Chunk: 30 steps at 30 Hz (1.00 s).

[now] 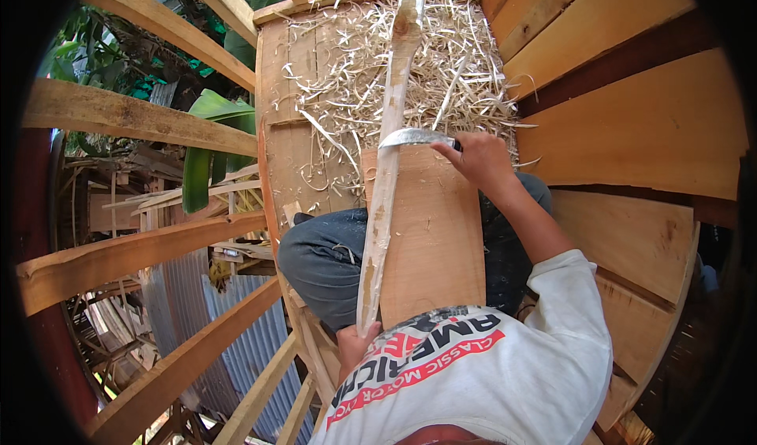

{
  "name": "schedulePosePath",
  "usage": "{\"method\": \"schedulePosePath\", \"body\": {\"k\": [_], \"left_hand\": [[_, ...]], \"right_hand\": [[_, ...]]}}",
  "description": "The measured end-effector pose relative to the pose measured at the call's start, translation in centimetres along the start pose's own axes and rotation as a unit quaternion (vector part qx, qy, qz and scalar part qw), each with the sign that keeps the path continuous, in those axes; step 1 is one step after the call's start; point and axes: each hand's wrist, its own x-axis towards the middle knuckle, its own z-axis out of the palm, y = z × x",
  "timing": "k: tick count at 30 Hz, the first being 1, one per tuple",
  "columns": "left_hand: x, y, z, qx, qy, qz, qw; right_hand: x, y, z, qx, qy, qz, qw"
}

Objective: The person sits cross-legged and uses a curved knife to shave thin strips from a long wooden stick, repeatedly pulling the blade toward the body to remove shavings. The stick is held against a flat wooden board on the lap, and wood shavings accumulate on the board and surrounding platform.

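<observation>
A long, pale wooden pole (378, 224) runs from my lap out to the far edge of the plank floor, with patches of darker skin and a knot near its far end. My left hand (357, 344) is closed round its near end, close to my waist. My right hand (481, 161) grips the dark handle of a knife with a curved blade (410, 136). That blade lies across the pole just beyond my knees. Under the pole, a broad wooden board (432, 232) rests between my bent legs. The fingers of my left hand are partly hidden.
Curly wood shavings (347, 70) cover much of the plank floor (277, 161) ahead. Spaced wooden slats (142, 114) stand along the left, with a green leaf (197, 173) poking through. Beyond them lie corrugated metal sheets (256, 350) and scrap wood. A plank wall (631, 129) bounds the right.
</observation>
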Motion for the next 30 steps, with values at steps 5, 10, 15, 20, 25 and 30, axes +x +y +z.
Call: {"method": "schedulePosePath", "body": {"k": [5,10,15,20,25,30], "left_hand": [[-0.4,3.3,-0.1,-0.014,0.027,0.025,0.999],[-0.3,2.4,0.1,0.023,0.042,0.039,0.998],[-0.1,0.3,0.9,0.006,0.057,0.035,0.998],[-0.5,2.1,1.0,-0.009,0.061,0.017,0.998],[-0.3,2.5,0.6,-0.003,0.073,0.047,0.996],[-0.3,3.1,0.4,-0.022,0.056,0.008,0.998]], "right_hand": [[4.9,1.7,-0.8,-0.004,0.032,0.051,0.998],[2.0,-1.3,-1.3,0.013,-0.010,-0.048,0.999],[0.3,-3.4,-0.5,-0.016,-0.055,-0.102,0.993],[2.6,-3.4,1.0,-0.074,-0.004,-0.139,0.988],[3.7,-3.3,1.4,-0.104,0.001,-0.140,0.985],[4.8,-3.6,1.1,-0.122,-0.022,-0.099,0.987]]}}
